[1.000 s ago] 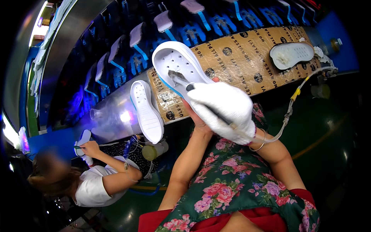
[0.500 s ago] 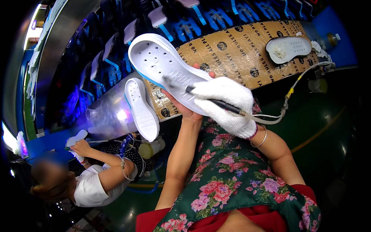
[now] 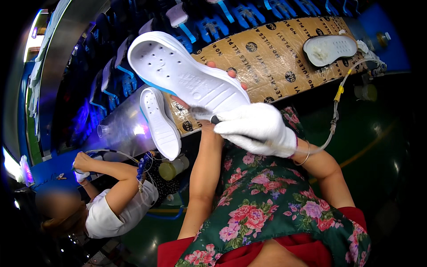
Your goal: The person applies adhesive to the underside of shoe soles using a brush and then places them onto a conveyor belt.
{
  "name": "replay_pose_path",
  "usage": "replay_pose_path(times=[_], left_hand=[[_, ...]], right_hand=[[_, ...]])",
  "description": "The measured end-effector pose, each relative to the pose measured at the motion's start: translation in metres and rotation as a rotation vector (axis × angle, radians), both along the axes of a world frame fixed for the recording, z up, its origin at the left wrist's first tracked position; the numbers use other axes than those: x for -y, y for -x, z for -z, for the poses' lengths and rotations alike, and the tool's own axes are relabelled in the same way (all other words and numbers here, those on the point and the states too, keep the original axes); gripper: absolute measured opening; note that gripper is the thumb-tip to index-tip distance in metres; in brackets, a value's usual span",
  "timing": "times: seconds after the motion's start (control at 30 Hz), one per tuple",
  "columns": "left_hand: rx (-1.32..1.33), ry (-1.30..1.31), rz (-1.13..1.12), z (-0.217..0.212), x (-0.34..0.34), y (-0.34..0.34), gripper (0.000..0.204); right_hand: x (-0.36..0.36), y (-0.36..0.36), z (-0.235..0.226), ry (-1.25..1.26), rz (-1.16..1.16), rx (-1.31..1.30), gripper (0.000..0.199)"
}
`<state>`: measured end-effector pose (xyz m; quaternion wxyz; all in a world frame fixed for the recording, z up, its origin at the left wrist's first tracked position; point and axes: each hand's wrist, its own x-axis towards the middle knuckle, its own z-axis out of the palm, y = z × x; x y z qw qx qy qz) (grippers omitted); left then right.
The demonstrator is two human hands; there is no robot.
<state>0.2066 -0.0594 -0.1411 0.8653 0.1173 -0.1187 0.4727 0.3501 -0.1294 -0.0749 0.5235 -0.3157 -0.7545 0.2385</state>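
Observation:
My bare left hand [image 3: 231,73] holds a white shoe sole [image 3: 173,66] tilted over the bench, its inner side up; the palm is beneath it and fingertips show past its far edge. The sole has small holes at the toe, ridges at the heel and a blue strip along its side. My right hand [image 3: 255,129], in a white knit glove, is closed round a dark-handled brush [image 3: 201,113]. The brush's blurred bristles are at the sole's near edge; whether they touch it I cannot tell. A thin hose [image 3: 332,120] runs toward the right hand.
A second white sole [image 3: 161,124] lies at the bench's left. Printed brown cardboard [image 3: 267,58] covers the bench, with a white tray [image 3: 331,50] holding a pale clump at its right. Blue racks [image 3: 213,29] with shoe parts stand behind. A co-worker [image 3: 120,200] sits at lower left.
My left hand has shifted the sole left and slightly up. The brush has moved from the sole's middle down to its near edge. The co-worker's arm has moved left.

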Motion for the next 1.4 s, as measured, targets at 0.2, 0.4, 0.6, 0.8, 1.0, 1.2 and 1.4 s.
replay_pose_path(times=[0.2, 0.4, 0.6, 0.8, 1.0, 1.2, 1.4], left_hand=[[-0.219, 0.049, -0.093, 0.003, -0.006, 0.01, 0.099], [-0.13, -0.015, 0.024, 0.002, -0.007, 0.018, 0.111], [-0.116, -0.092, 0.218, 0.002, -0.025, 0.021, 0.114], [-0.16, -0.149, 0.277, -0.023, -0.032, 0.02, 0.111], [-0.334, -0.252, 0.338, -0.03, -0.037, 0.028, 0.11], [-0.338, 0.067, 0.442, -0.041, -0.039, 0.033, 0.108], [-0.516, 0.196, 0.309, -0.049, -0.037, 0.034, 0.097]], right_hand=[[-0.004, -0.011, 0.004, -0.024, 0.032, 0.014, 0.024], [-0.006, -0.021, -0.005, 0.247, -0.06, -0.114, 0.018], [0.004, -0.014, -0.002, 0.226, -0.268, -0.123, 0.02], [0.007, -0.014, 0.007, -0.033, -0.118, 0.072, 0.027], [0.002, -0.019, -0.015, 0.096, -0.154, -0.004, 0.026], [0.015, -0.012, -0.001, -0.252, -0.083, 0.367, 0.025], [0.007, -0.019, -0.007, 0.078, -0.153, 0.028, 0.026]])
